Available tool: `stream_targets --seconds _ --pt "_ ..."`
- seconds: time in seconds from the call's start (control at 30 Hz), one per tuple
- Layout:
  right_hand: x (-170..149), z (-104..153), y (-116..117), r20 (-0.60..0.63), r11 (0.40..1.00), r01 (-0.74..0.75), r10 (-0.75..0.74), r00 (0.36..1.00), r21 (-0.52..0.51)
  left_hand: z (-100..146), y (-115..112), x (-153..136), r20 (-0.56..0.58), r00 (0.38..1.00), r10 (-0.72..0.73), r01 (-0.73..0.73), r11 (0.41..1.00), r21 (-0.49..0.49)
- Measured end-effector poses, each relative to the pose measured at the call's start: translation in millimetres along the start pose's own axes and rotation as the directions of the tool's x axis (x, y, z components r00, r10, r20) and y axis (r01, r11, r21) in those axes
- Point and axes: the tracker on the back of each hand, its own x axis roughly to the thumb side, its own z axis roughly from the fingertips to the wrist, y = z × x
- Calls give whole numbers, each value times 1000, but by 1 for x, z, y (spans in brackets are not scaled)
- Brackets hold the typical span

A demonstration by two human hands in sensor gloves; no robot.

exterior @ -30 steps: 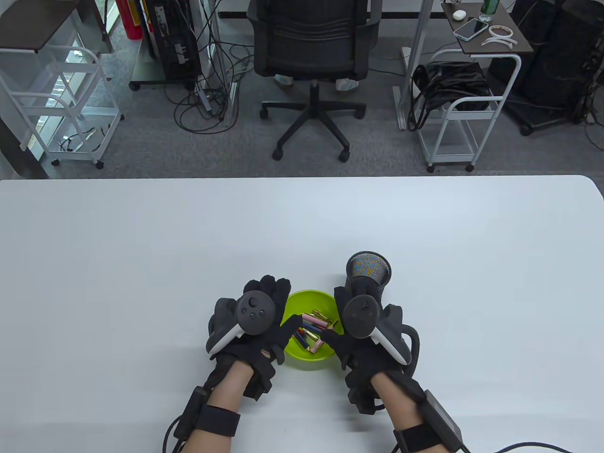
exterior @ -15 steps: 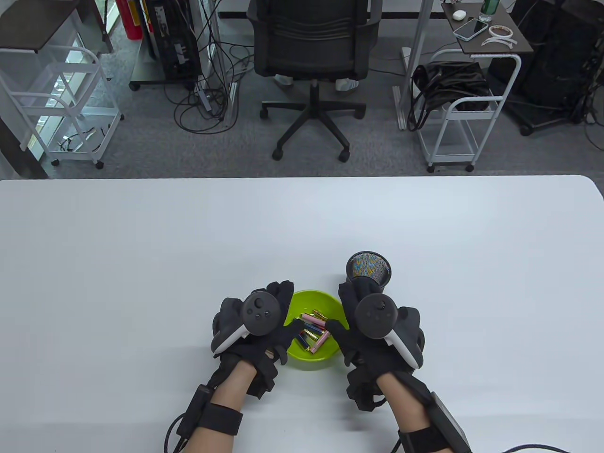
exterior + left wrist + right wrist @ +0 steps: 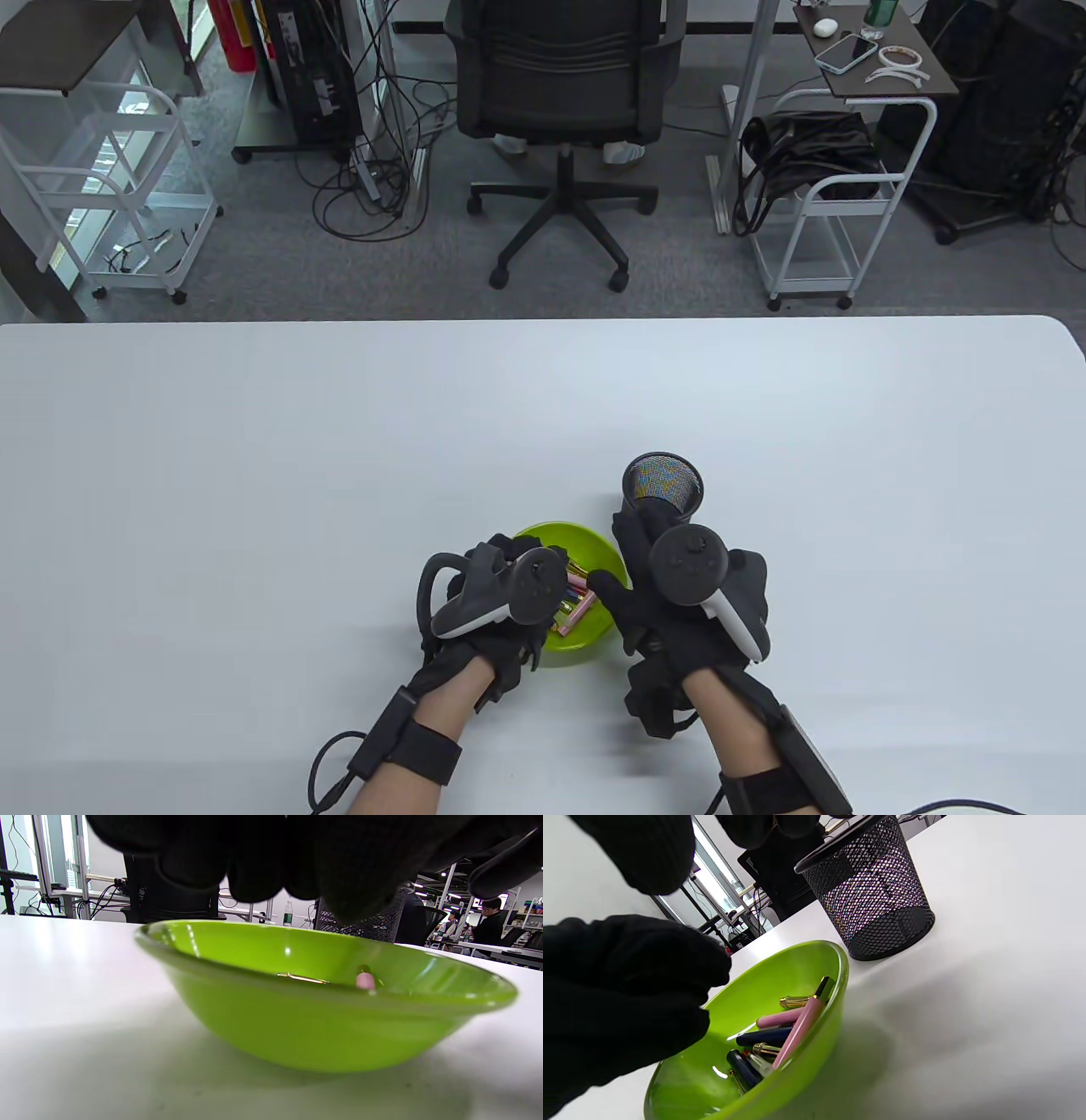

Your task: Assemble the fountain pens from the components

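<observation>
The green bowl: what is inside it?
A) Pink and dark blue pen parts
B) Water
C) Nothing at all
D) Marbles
A: the right wrist view shows pink and dark blue pen parts, some with gold ends, lying in the green bowl.

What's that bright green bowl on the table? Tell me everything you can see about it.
The green bowl is round, shallow and glossy, plastic by the look of it, with a flared rim. It sits upright on the white table, just in front of a black mesh cup and apart from it. Inside lie loose pen parts: pink and dark blue barrels, some with gold ends. The left hand reaches over its left side; the right hand hovers at its right rim.
</observation>
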Motion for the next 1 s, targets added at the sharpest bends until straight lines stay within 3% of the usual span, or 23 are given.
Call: stream_targets --seconds 0.07,0.17,0.2,0.5,1.0 --pt "0 0 -1 -15 999 -30 30 999 -20 -8 1 4 -12 1000 -19 18 999 -44" --pt "-1 0 -2 -21 999 -31 30 999 -25 -27 -5 9 -33 993 -114 102 962 -254" --pt "-2 0 -2 -20 1000 -15 14 1000 -23 -33 -8 11 -45 988 -147 129 951 -280" --pt "-11 -5 -5 -101 1000 -14 14 995 5 -58 -19 18 -88 976 -199 150 908 -391" --pt "-16 -5 -7 -119 999 27 -22 993 38 -64 -24 19 -134 970 -202 135 910 -391"
